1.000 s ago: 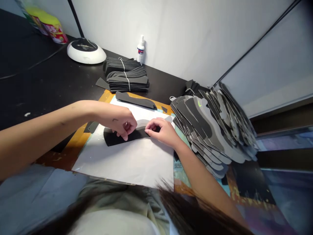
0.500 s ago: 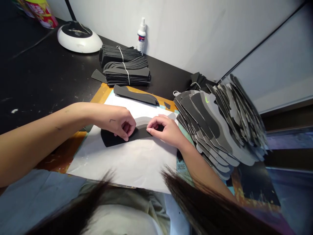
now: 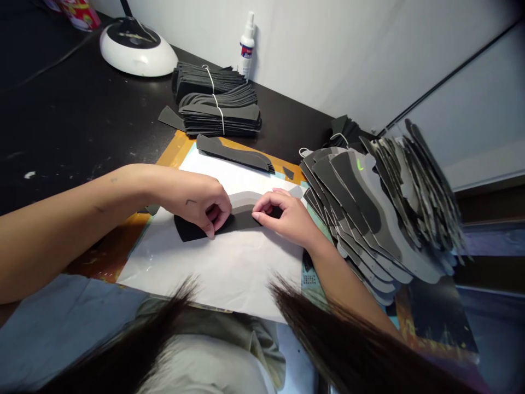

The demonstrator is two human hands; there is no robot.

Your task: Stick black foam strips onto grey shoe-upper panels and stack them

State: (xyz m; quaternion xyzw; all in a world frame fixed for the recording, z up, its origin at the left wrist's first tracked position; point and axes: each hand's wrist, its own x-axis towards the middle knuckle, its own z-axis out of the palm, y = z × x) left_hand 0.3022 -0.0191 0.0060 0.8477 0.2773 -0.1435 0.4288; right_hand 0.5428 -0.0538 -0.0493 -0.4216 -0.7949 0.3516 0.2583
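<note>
A dark curved strip (image 3: 243,220) lies over a light grey curved piece (image 3: 241,198) on a white sheet of paper (image 3: 221,273). My left hand (image 3: 211,207) is bent over the strip's left part, its thumb and fingers pinched together at the lower edge. On the strip's right part rests my right hand (image 3: 279,212), thumb and forefinger pressed together at its edge. The palms and curled fingers hide parts of both pieces.
Behind the paper lies a small pile of dark strips (image 3: 233,156), with tied bundles (image 3: 221,117) beyond. A spray bottle (image 3: 246,46) and a lamp base (image 3: 139,52) stand further back. Stacked grey pieces (image 3: 356,202) fill the right side.
The whole view has shifted slightly, so things at the back appear higher and further right. Both hands keep nearly the same places on the strip, still pinched.
</note>
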